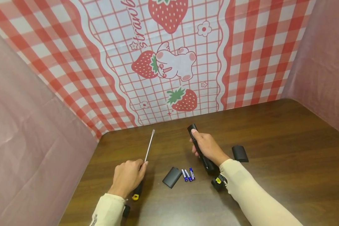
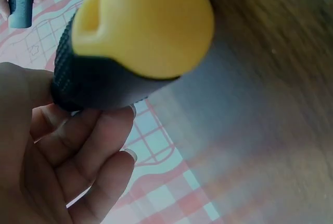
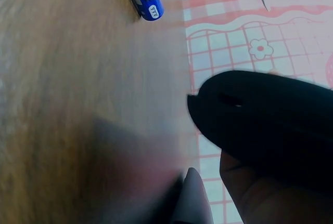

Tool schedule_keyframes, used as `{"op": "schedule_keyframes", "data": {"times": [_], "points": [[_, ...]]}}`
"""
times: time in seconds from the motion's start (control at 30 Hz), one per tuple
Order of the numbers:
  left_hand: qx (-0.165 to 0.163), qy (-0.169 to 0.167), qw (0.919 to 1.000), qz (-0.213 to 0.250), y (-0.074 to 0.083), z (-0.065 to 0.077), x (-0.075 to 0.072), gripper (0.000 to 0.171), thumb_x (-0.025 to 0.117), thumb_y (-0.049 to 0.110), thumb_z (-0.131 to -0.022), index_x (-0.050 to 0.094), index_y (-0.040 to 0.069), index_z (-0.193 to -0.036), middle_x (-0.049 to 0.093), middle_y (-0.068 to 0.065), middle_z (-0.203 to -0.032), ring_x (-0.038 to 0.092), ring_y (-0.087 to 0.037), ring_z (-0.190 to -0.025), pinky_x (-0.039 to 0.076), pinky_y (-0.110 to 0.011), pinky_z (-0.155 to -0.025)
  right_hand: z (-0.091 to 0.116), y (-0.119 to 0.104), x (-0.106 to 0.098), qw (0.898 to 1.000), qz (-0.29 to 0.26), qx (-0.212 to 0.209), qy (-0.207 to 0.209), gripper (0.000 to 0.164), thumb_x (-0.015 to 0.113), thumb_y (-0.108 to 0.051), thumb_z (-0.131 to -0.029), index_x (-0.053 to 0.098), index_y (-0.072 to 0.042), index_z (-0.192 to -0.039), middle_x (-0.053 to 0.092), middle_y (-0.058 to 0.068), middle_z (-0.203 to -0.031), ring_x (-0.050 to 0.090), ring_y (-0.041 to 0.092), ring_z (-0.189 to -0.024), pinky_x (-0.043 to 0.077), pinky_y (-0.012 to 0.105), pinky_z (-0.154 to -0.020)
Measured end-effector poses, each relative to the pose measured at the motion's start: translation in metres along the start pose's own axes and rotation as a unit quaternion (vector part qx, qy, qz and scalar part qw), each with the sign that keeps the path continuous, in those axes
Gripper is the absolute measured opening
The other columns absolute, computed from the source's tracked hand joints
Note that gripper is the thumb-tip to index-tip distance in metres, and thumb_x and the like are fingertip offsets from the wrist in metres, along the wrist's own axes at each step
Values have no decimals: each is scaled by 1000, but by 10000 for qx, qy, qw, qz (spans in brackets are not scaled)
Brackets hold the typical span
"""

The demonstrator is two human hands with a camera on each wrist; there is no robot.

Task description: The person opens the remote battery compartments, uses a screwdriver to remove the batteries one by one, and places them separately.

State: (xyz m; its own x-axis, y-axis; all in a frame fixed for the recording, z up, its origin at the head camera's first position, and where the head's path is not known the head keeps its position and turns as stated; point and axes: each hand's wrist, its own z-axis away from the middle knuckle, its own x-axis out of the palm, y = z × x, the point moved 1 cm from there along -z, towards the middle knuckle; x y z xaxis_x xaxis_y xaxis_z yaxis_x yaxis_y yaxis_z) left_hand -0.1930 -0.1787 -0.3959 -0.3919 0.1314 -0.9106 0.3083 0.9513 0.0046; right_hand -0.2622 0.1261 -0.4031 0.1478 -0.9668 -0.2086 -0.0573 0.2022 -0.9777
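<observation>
My left hand grips a flat-head screwdriver near the top of its handle, with the metal blade pointing away. The handle's yellow end cap fills the top of the left wrist view, its black grip between thumb and fingers. My right hand holds a long black handheld device, thumb along its upper part; its exact kind is unclear. In the right wrist view the device shows as a dark rounded end. Between the hands lie a black flat cover and blue-and-silver AAA batteries.
Another black curved cover lies on the brown wooden table, right of the right hand. A red-and-white strawberry cloth hangs at the table's back edge. Pink fabric stands along both sides.
</observation>
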Motion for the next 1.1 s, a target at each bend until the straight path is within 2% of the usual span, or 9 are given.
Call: {"op": "schedule_keyframes", "data": {"times": [0.17,0.27,0.43,0.6,0.8,1.1], "points": [[139,74,9998,-101,1,-3,0,33,70,32,-93,60,20,-63,60,3,-59,55,-23,-47,37,-39,-41,0,2,-1,10000,44,35,-53,69,38,-57,-104,64,7,-112,65,10,-69,62,19,-55,52,34,-54],[273,24,9994,-204,0,-7,0,36,71,31,-92,57,21,-60,59,3,-58,53,-20,-46,37,-39,-40,0,3,-2,9999,65,16,-75,69,38,-57,-104,64,7,-112,66,10,-70,63,20,-56,53,35,-55],[304,-277,9988,-264,-4,-13,3,41,70,31,-91,51,22,-56,51,5,-54,48,-18,-44,36,-38,-39,-1,3,-4,9999,86,-17,-70,70,38,-57,-104,65,7,-113,67,10,-70,64,21,-56,53,35,-55],[283,-483,9979,-340,-6,-16,7,42,71,30,-90,49,21,-55,50,3,-53,50,-21,-45,38,-40,-40,-2,4,-2,9999,-71,11,-95,70,40,-57,-104,65,8,-114,69,11,-70,66,22,-56,54,36,-54],[261,-739,9966,-249,-6,-17,10,45,69,29,-89,44,21,-52,47,4,-52,49,-19,-45,39,-41,-41,-1,7,-1,9996,-198,99,-162,70,41,-56,-104,63,10,-109,71,13,-72,67,23,-57,56,37,-54],[143,-1089,9938,-165,-8,-20,15,42,67,28,-89,47,21,-53,48,5,-53,50,-18,-48,41,-42,-44,1,9,-4,9990,-339,247,-131,69,43,-57,-103,63,9,-108,71,14,-75,67,24,-59,56,38,-56]]}}
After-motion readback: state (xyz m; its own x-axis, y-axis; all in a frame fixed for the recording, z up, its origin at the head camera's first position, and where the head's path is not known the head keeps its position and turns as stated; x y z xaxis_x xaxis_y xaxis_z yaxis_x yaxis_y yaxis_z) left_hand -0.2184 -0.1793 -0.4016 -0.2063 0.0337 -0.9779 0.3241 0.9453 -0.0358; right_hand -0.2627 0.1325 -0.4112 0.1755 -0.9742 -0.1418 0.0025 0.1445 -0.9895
